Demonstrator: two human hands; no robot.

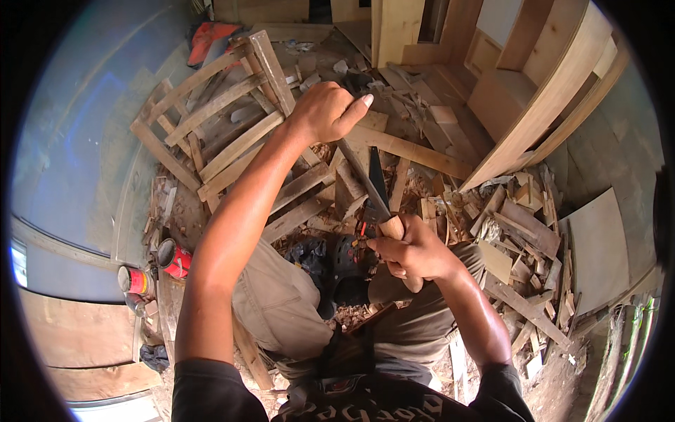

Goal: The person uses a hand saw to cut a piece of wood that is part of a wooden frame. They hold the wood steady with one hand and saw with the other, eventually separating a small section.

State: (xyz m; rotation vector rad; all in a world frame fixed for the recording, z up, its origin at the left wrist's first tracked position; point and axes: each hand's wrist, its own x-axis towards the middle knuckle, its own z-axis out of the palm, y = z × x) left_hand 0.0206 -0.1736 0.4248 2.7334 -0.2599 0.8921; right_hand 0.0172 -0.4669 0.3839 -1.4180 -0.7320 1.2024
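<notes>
- The knife (373,184) is in the middle of the view; its dark blade runs from about 11 o'clock down to the pale wooden handle.
- The right hand (408,254) is closed tight around this handle, at 5 o'clock from the blade, so the blade points away from the person.
- The left hand (325,111) is at 11 o'clock from the knife, fingers folded over the top of a wooden piece (353,163) which stands under it; the thumb sticks out to the right. The blade lies against this piece, just below the left hand.
- Two red cans (156,269) with round tops stand at 9 o'clock, near the left elbow; one has a yellow band on its label.
- A wooden frame (211,119) of slats lies at 10 o'clock, behind the left forearm.
- Wood scraps (520,232) cover the floor from 1 to 4 o'clock.
- A big curved board (555,91) leans at 2 o'clock.
- Something orange-red (209,36) lies at 11 o'clock, far away.
</notes>
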